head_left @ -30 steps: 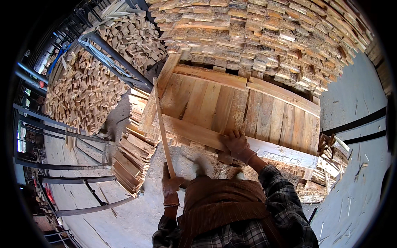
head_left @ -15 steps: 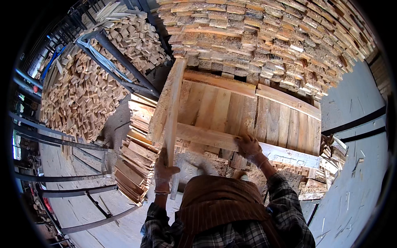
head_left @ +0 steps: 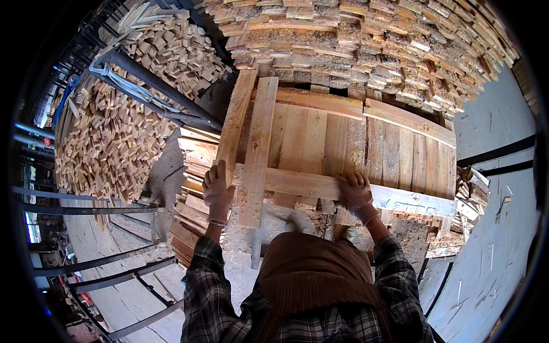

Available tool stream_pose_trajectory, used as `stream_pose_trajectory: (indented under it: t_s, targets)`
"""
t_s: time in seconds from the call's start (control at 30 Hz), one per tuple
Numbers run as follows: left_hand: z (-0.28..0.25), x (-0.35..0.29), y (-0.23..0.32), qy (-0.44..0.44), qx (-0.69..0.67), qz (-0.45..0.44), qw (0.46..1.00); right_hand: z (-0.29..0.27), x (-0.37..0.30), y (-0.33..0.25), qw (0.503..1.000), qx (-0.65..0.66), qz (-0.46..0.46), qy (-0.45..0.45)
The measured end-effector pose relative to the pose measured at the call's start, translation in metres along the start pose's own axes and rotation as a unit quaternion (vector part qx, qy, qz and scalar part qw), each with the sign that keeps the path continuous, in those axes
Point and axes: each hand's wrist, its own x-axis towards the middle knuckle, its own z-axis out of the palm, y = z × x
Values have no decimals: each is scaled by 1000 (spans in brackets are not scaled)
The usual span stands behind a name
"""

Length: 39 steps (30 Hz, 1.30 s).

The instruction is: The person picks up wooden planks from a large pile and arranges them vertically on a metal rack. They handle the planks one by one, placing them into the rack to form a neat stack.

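1. The left hand (head_left: 218, 191) reaches forward with its back up and its fingers pointing away from the body, over the near end of a left plank (head_left: 237, 108); whether it grips the wood cannot be told
2. The left forearm, in a plaid sleeve (head_left: 209, 263), runs up from the lower edge, the wrist nearly straight
3. The right hand (head_left: 355, 194) lies back up across the front rail (head_left: 309, 183), fingers bent toward its far edge, next to a white-faced board (head_left: 412, 200); its underside is hidden, so how firmly it holds cannot be told
4. The right forearm slants inward from the lower right, so both hands work ahead of the brown apron (head_left: 317, 268), well apart
5. The left plank slants away from the left hand, and a crossing plank (head_left: 260, 137) lies just to its right, over the front rail
6. Behind the front rail is a row of boards (head_left: 314, 140), with 2 far rails (head_left: 409, 121) along its back
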Motion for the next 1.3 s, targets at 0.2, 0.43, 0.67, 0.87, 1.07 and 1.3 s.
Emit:
stream_pose_trajectory:
  t_s: [0.2,0.43,0.67,0.87,1.07,1.3]
  targets:
    - [60,41,-134,-60,-336,-190,920,9,12,-25,999,11,-36,-26]
    - [52,75,-66,0,-306,-249,919,41,3,1,979,-119,-67,151]
    - [54,84,-56,-14,-272,-216,938,68,-8,13,993,-99,-14,70]
    - [35,81,-45,-27,-249,-222,942,43,-2,3,996,-46,-13,70]
    - [35,83,-47,-16,-235,-208,949,49,-2,5,997,-67,4,37]
    - [-14,32,44,1,-268,31,963,-7,-42,80,996,-91,8,-7]
